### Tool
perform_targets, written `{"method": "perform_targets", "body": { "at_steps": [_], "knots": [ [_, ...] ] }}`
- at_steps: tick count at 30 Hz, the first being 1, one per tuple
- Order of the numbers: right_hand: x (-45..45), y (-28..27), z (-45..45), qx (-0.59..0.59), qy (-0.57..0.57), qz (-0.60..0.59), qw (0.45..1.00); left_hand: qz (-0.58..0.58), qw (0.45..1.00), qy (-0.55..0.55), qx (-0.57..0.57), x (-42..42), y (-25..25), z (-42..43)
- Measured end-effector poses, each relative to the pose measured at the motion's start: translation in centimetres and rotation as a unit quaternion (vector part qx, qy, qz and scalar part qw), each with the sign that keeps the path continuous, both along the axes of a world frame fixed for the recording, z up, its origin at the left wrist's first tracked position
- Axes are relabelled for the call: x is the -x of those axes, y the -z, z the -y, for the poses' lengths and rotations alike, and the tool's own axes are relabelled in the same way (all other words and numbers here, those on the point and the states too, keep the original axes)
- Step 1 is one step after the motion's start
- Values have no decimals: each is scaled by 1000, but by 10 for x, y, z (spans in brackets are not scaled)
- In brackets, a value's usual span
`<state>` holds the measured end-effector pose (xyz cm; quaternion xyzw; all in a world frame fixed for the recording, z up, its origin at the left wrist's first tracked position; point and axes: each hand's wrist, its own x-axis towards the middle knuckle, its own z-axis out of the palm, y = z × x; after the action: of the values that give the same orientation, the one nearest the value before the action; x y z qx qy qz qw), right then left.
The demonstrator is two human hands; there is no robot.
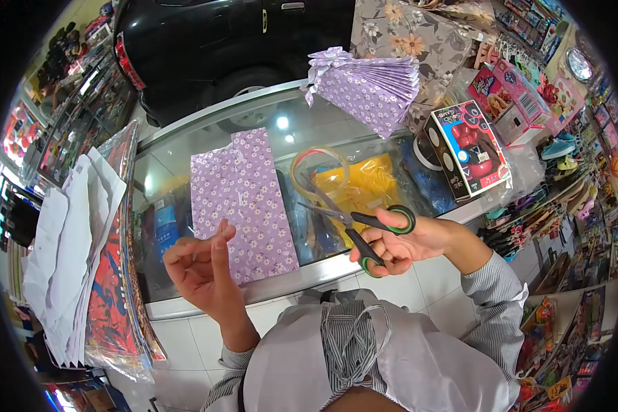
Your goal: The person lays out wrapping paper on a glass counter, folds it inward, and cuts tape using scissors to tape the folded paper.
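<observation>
My right hand [408, 244] holds scissors [350, 221] with black and green handles; the blades are spread and point up and left. My left hand [209, 275] is raised over the near edge of the glass counter, its thumb and fingertips brought together; anything between them is too small to make out. Behind it, a purple flowered paper piece [244, 206] lies flat on the glass. A roll of clear tape [319, 175] is just beyond the scissor blades. Farther back stands a pleated purple flowered paper bundle [371, 86], gathered at one end.
On the right of the counter [323, 275] are a black game box [467, 151] and pink boxes [511, 103]. White paper sheets [69, 240] lie over plastic-wrapped goods [113, 295] at left. A black car [213, 55] stands behind the counter; shelves of goods line both sides.
</observation>
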<state>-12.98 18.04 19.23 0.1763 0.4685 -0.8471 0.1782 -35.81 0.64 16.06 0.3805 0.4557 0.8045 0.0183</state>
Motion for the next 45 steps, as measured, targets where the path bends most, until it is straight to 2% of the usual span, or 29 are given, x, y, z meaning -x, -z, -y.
{"method": "perform_targets", "body": {
  "at_steps": [4, 13, 16, 19, 20, 23, 24, 27, 31, 36, 39, 42, 45],
  "knots": [
    [-22, -9, 1, -45, -52, 1, 998, 24, 999, -21, -1, -2, -4, -6],
    [-54, -13, 11, -86, -106, 24, 990, 3, 997, 44, -69, -4, -11, -15],
    [-67, -28, 8, -227, -131, -10, 965, -18, 995, 69, -76, -7, -13, -12],
    [-79, -65, 12, -494, -89, 71, 862, 15, 991, 74, -109, -2, -7, -5],
    [-79, -69, 20, -575, -7, 107, 811, 22, 991, 72, -113, -1, -5, -3],
    [-73, -52, 13, -748, 88, 163, 637, 19, 993, 52, -104, 0, 0, 2],
    [-61, -50, 10, -741, 119, 186, 635, 3, 995, 35, -89, -1, 2, 2],
    [-47, -30, -12, -767, 130, 117, 618, -12, 998, 3, -62, -6, -1, 3],
    [-25, -33, -21, -785, 77, 143, 597, -16, 998, -35, -41, -7, -3, 3],
    [0, -38, 13, -839, 28, 184, 512, -48, 998, -27, -39, -6, -6, 0],
    [23, -17, 20, -865, 25, -115, 488, -54, 997, -4, -46, -8, -11, 0],
    [35, 1, 14, -880, -11, -164, 445, -39, 997, 46, -45, -6, -16, 2],
    [32, -1, 4, -876, 19, -135, 463, 8, 993, 104, -61, -2, -27, 9]
  ]
}}
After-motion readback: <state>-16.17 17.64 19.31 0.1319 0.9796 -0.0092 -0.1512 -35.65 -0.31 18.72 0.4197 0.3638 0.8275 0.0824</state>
